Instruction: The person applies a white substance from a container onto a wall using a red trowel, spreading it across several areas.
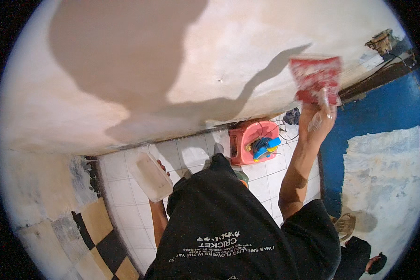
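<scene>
My right hand (321, 112) is raised at the wall, gripping a flat red putty scraper (316, 77) blurred by motion. White paste smears the scraper, and more of it coats my thumb and wrist. Whether the blade touches the wall I cannot tell. Down at the left, my left hand (162, 165) supports a whitish, see-through rectangular plastic tub (150, 176). Its fingertips curl over the tub's side, while the rest of the hand is hidden behind it. The pale, patchy wall (247, 32) ahead carries the shadow of my head and right arm.
A pink plastic stool (238, 144) stands by the wall's foot, with a blue-and-black object (266, 147) on it. Cables run beside a dark item (292, 116). A blue wall section (382, 102) rises at the right. Another person (357, 259) is at the lower right.
</scene>
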Tool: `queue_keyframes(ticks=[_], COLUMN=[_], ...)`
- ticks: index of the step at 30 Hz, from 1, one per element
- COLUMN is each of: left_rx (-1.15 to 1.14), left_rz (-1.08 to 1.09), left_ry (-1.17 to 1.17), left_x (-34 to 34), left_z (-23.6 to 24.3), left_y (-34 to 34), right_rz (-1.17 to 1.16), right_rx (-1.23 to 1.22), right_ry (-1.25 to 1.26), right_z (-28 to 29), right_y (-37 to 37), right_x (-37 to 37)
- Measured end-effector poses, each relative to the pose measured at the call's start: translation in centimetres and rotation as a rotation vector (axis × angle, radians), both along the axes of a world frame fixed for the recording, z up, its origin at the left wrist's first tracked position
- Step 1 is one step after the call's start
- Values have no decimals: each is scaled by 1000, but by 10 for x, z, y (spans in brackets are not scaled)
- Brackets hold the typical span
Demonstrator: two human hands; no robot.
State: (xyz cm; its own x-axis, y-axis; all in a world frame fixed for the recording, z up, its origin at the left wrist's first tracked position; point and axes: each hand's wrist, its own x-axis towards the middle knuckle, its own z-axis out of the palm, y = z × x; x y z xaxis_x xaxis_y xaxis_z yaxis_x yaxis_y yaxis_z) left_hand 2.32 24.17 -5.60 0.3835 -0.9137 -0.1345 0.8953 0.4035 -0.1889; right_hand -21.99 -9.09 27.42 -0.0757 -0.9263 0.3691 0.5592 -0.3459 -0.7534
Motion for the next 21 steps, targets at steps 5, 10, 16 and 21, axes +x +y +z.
queue_keyframes(ticks=[5, 10, 16, 21], left_rx=[-53, -142, -126, -70], left_rz=[18, -5, -40, -63], left_ry=[-175, -68, -262, -319], left_x=[14, 18, 19, 11], left_z=[22, 27, 32, 40], left_y=[23, 31, 24, 15], right_rz=[-968, -1015, -597, 165], right_rx=[-843, -624, -990, -488], right_ry=[829, 1480, 1403, 991], right_z=[51, 26, -32, -66], right_y=[-13, -23, 73, 103], right_x=[75, 174, 187, 161])
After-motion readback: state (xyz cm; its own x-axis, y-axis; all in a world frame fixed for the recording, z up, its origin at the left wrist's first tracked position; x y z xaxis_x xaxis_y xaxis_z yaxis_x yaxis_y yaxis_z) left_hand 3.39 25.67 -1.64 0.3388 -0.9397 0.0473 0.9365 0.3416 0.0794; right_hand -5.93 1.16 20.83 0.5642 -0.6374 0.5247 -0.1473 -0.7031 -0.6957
